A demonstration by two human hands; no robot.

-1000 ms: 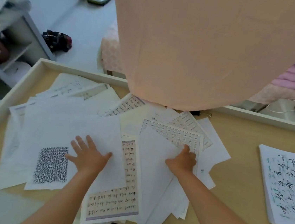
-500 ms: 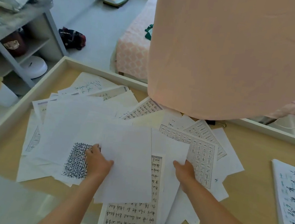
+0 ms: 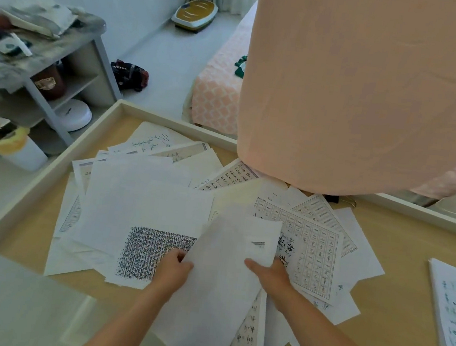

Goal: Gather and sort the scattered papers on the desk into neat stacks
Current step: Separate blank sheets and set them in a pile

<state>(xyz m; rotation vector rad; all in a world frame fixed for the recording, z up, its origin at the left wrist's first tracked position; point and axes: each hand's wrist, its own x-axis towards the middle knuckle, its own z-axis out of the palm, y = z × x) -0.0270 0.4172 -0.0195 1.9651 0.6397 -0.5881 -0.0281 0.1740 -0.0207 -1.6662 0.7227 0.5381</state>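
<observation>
Several loose sheets lie scattered over the wooden desk (image 3: 396, 277). A blank white sheet (image 3: 216, 291) is lifted off the pile, curled upward between my hands. My left hand (image 3: 174, 270) grips its left edge. My right hand (image 3: 269, 274) holds its right edge, thumb on top. To the left lies a sheet with a dense block of dark writing (image 3: 149, 252). On the right lies a gridded character sheet (image 3: 312, 248). A lined writing sheet (image 3: 245, 334) pokes out below the lifted paper.
A neat stack of written pages (image 3: 452, 318) sits at the desk's right edge. A peach curtain (image 3: 372, 89) hangs over the desk's far side. The desk has a raised white rim (image 3: 51, 169). A grey shelf (image 3: 62, 68) and white bin (image 3: 22, 149) stand left.
Both hands moved closer together and picked up the blank white sheet, which now curls up off the pile. The camera view shifted so the desk sits lower and further right.
</observation>
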